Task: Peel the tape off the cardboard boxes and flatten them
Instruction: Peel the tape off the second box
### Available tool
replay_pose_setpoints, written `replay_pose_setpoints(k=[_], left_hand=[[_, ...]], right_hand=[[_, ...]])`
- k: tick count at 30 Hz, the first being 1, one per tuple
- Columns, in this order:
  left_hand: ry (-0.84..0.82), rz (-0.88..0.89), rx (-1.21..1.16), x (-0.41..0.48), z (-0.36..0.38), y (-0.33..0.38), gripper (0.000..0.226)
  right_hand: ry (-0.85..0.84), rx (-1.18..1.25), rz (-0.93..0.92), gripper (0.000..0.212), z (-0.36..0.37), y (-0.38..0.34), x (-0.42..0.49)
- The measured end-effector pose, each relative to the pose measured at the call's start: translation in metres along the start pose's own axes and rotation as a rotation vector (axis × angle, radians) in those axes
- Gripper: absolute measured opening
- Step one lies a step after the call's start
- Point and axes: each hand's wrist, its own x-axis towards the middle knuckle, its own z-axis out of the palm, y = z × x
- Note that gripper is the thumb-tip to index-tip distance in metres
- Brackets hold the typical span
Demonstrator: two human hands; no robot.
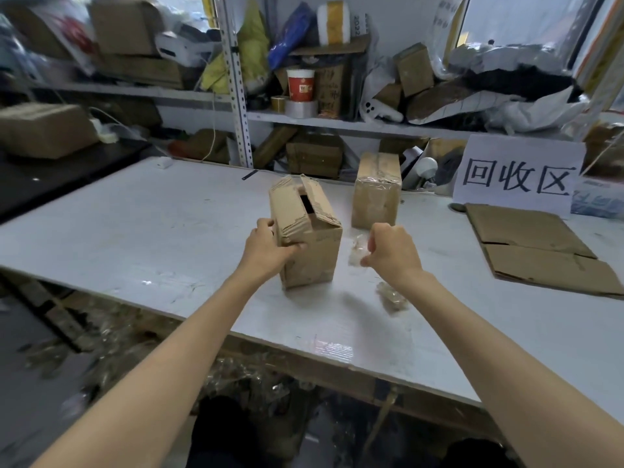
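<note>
Now we curl our left hand (266, 246) round a top corner of the box (312, 241), upright in the middle of the table (152, 231), to steady it, while our right hand (393, 253) pinches peeled tape (357, 253) just beside it.

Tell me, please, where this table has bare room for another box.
The table's left half, beyond the left hand, is bare. Right of the opened box it is crowded: tape scraps, taped box, flattened cardboard.
</note>
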Motion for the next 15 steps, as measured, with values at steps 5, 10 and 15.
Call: replay_pose_setpoints(k=[5, 10, 15], left_hand=[[0.015, 0.04, -0.076, 0.006, 0.007, -0.003, 0.078], [0.007, 0.028, -0.104, 0.006, 0.007, -0.009, 0.094], [-0.014, 0.042, -0.081, 0.005, 0.008, -0.013, 0.083]], right_hand=[[-0.19, -0.099, 0.059, 0.093, 0.004, 0.018, -0.006], [-0.258, 0.025, 0.063, 0.074, -0.01, 0.019, -0.004], [-0.178, 0.336, -0.057, 0.047, -0.001, -0.012, 0.005]])
